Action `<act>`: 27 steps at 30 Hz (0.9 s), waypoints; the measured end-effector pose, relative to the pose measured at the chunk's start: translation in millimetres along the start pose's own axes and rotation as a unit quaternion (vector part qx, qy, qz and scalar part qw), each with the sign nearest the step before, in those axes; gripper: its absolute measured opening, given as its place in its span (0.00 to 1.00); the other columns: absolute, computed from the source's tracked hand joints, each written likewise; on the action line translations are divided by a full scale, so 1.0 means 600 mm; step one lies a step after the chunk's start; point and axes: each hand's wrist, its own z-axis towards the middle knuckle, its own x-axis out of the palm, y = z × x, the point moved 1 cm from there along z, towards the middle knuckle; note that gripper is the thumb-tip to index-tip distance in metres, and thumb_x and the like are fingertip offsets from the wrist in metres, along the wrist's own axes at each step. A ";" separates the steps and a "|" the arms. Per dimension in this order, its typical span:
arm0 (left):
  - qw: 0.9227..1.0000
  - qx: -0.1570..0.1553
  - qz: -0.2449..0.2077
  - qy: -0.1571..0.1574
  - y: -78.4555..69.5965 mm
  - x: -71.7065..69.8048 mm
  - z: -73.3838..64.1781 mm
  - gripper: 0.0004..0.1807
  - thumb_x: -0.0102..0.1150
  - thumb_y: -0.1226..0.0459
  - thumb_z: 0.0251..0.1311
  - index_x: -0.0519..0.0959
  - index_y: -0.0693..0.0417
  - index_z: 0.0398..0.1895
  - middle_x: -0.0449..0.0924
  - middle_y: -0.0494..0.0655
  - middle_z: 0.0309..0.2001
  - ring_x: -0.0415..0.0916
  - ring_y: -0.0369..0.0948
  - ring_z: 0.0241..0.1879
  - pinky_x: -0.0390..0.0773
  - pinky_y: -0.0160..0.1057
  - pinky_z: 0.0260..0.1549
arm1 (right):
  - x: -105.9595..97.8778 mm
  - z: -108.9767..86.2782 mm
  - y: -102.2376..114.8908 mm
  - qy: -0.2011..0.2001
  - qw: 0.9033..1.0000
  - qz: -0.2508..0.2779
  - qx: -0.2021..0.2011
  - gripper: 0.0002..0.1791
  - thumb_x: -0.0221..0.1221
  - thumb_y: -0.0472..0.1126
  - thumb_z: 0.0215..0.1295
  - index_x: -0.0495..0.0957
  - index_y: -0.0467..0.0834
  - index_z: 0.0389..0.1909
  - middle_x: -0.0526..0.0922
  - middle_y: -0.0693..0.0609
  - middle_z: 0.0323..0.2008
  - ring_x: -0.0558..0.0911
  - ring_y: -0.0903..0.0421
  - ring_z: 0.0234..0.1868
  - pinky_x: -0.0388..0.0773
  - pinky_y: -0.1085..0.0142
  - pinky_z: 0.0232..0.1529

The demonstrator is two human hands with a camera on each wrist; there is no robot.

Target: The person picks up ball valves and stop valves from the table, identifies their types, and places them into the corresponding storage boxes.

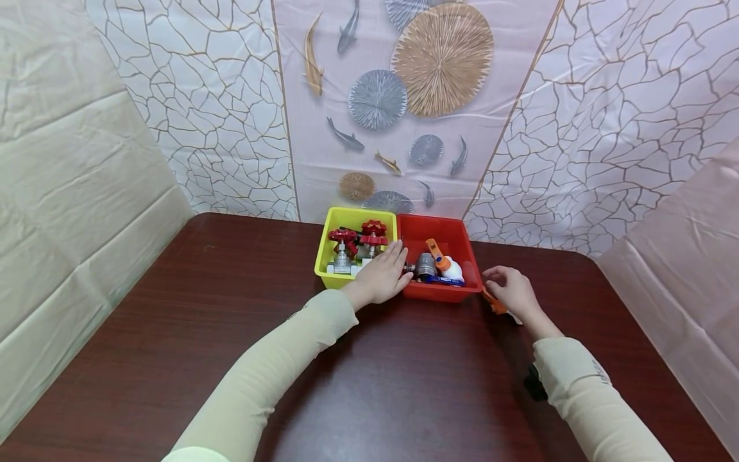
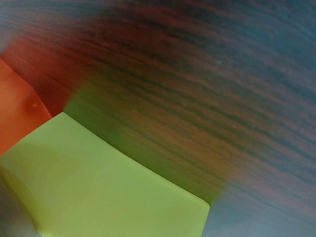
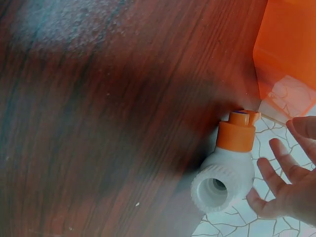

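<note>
My left hand (image 1: pixel 381 276) lies with its fingers extended over the adjoining edges of a yellow bin (image 1: pixel 330 280) and a red bin (image 1: pixel 441 293). To the right of the red bin, a white plastic ball valve with an orange handle (image 1: pixel 495 303) lies on the table. My right hand (image 1: pixel 512 294) hovers beside this valve, thumb and fingers apart. In the right wrist view the valve's white body (image 3: pixel 229 173) shows its round ribbed opening, and the fingers (image 3: pixel 291 173) are spread around nothing. The left wrist view shows only the bins' outer walls.
The yellow bin contains metal gate valves with red handwheels (image 1: pixel 342 237). Inside the red bin are a grey metal fitting (image 1: pixel 426 264), an orange-handled white valve (image 1: pixel 452 269) and a blue piece (image 1: pixel 443 280). A patterned cloth (image 1: pixel 375 154) hangs behind the brown table (image 1: pixel 392 385).
</note>
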 end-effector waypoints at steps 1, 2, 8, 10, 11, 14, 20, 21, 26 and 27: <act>1.000 0.000 0.000 0.000 0.000 -0.001 0.000 0.35 0.25 0.47 0.73 0.42 0.59 0.74 0.37 0.55 0.76 0.33 0.48 0.75 0.44 0.42 0.73 | 0.000 0.000 -0.001 0.003 1.000 -0.005 0.004 0.13 0.54 0.35 0.65 0.76 0.33 0.48 0.78 0.31 0.47 0.76 0.37 0.46 0.70 0.43 0.45; 1.000 0.001 0.001 -0.001 -0.001 -0.002 -0.001 0.35 0.25 0.47 0.73 0.42 0.59 0.74 0.37 0.55 0.76 0.33 0.48 0.75 0.44 0.42 0.73 | 0.000 0.000 -0.002 0.006 1.000 -0.013 0.008 0.14 0.54 0.36 0.65 0.76 0.34 0.48 0.77 0.32 0.48 0.76 0.38 0.46 0.69 0.42 0.44; 1.000 0.003 0.006 -0.003 -0.003 -0.008 -0.005 0.35 0.24 0.48 0.73 0.43 0.61 0.74 0.37 0.57 0.75 0.33 0.49 0.75 0.45 0.42 0.73 | -0.003 -0.004 -0.005 0.043 0.998 -0.044 0.025 0.19 0.57 0.42 0.63 0.76 0.36 0.52 0.68 0.28 0.55 0.68 0.28 0.51 0.67 0.35 0.41; 1.000 0.004 0.002 -0.001 -0.004 -0.007 -0.006 0.34 0.24 0.48 0.73 0.43 0.61 0.74 0.37 0.57 0.75 0.33 0.49 0.75 0.45 0.42 0.73 | -0.004 -0.007 -0.007 0.062 0.997 -0.048 0.026 0.23 0.58 0.44 0.62 0.73 0.35 0.55 0.64 0.26 0.57 0.63 0.25 0.53 0.66 0.34 0.43; 1.000 0.005 0.000 0.000 -0.004 -0.008 -0.006 0.34 0.25 0.48 0.73 0.42 0.61 0.74 0.37 0.57 0.75 0.33 0.49 0.75 0.45 0.42 0.73 | -0.004 -0.009 -0.008 0.074 0.996 -0.048 0.027 0.26 0.59 0.44 0.62 0.71 0.34 0.57 0.61 0.25 0.58 0.60 0.24 0.54 0.66 0.34 0.45; 1.000 0.003 -0.009 0.003 -0.005 -0.009 -0.008 0.34 0.26 0.49 0.73 0.42 0.60 0.74 0.36 0.57 0.76 0.32 0.48 0.75 0.44 0.42 0.73 | -0.004 -0.012 -0.011 0.102 0.993 -0.059 0.023 0.32 0.62 0.44 0.59 0.66 0.31 0.61 0.58 0.22 0.59 0.57 0.23 0.56 0.64 0.34 0.49; 1.000 0.002 -0.006 0.002 -0.005 -0.011 -0.010 0.35 0.26 0.48 0.73 0.42 0.60 0.74 0.36 0.57 0.75 0.33 0.49 0.75 0.45 0.42 0.73 | -0.004 -0.011 -0.018 0.119 0.988 -0.097 0.007 0.38 0.66 0.44 0.54 0.64 0.29 0.61 0.62 0.21 0.56 0.58 0.26 0.58 0.60 0.35 0.53; 1.000 0.003 -0.004 0.002 -0.005 -0.011 -0.010 0.35 0.25 0.48 0.73 0.42 0.61 0.74 0.36 0.57 0.75 0.33 0.49 0.75 0.45 0.42 0.73 | -0.005 -0.011 -0.019 0.118 0.988 -0.102 0.006 0.37 0.66 0.44 0.53 0.65 0.28 0.60 0.63 0.21 0.55 0.60 0.27 0.57 0.61 0.36 0.52; 1.000 0.001 -0.004 0.004 -0.004 -0.009 -0.008 0.35 0.25 0.47 0.73 0.42 0.60 0.74 0.36 0.56 0.76 0.32 0.48 0.75 0.44 0.42 0.73 | -0.002 -0.012 -0.025 0.118 0.986 -0.113 0.015 0.33 0.65 0.42 0.53 0.68 0.27 0.56 0.68 0.25 0.49 0.68 0.33 0.48 0.68 0.41 0.49; 1.000 0.002 -0.004 0.003 -0.003 -0.008 -0.007 0.35 0.25 0.47 0.73 0.42 0.60 0.74 0.36 0.56 0.76 0.32 0.48 0.75 0.44 0.42 0.73 | -0.001 -0.012 -0.025 0.117 0.986 -0.115 0.017 0.32 0.65 0.42 0.54 0.69 0.27 0.55 0.69 0.26 0.48 0.69 0.35 0.46 0.70 0.42 0.48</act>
